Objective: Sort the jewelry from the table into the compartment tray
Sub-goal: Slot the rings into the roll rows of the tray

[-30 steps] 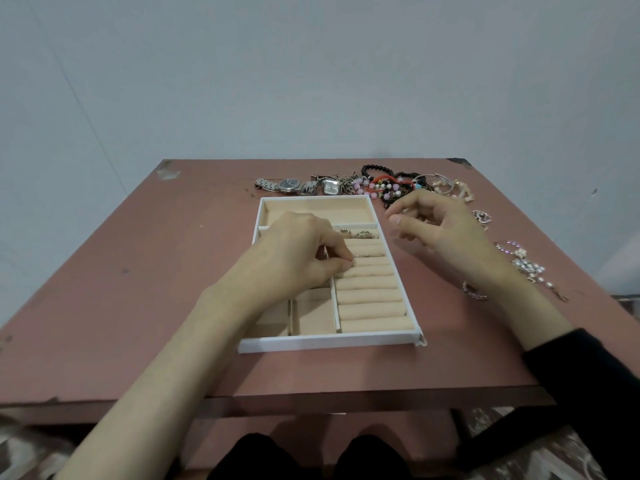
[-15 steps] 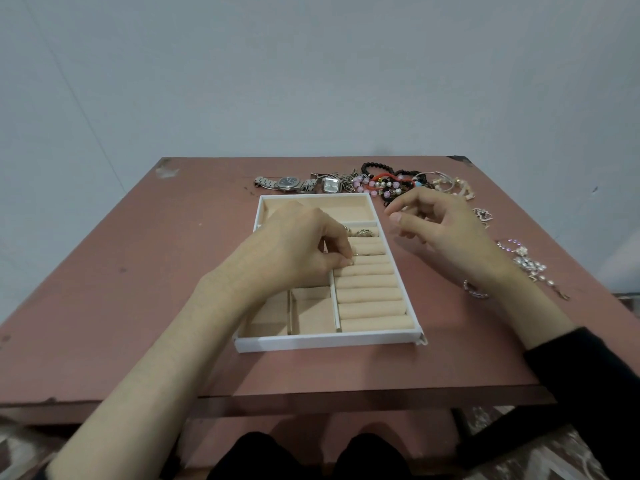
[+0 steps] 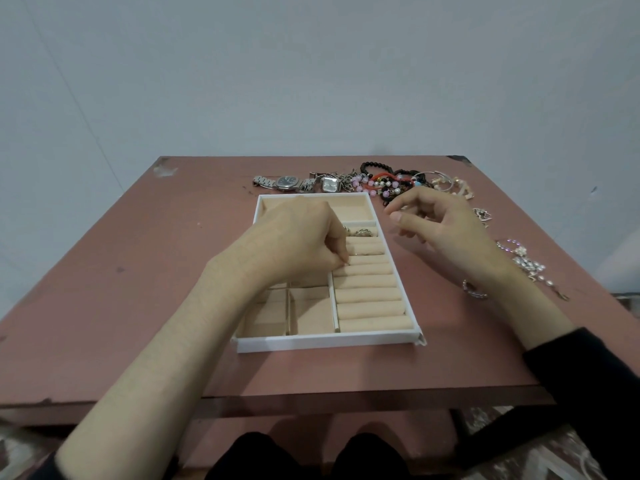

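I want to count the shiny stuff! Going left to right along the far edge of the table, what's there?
Round-faced watch → square-faced watch → pink and pearl beads → black bead bracelet → thin metal bangles.

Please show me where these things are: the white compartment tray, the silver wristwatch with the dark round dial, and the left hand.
White compartment tray [image 3: 325, 342]: head view, on its near white wall.
Silver wristwatch with dark dial [image 3: 286, 182]: head view, on the dial.
Left hand [image 3: 298, 242]: head view, on the back of the hand.
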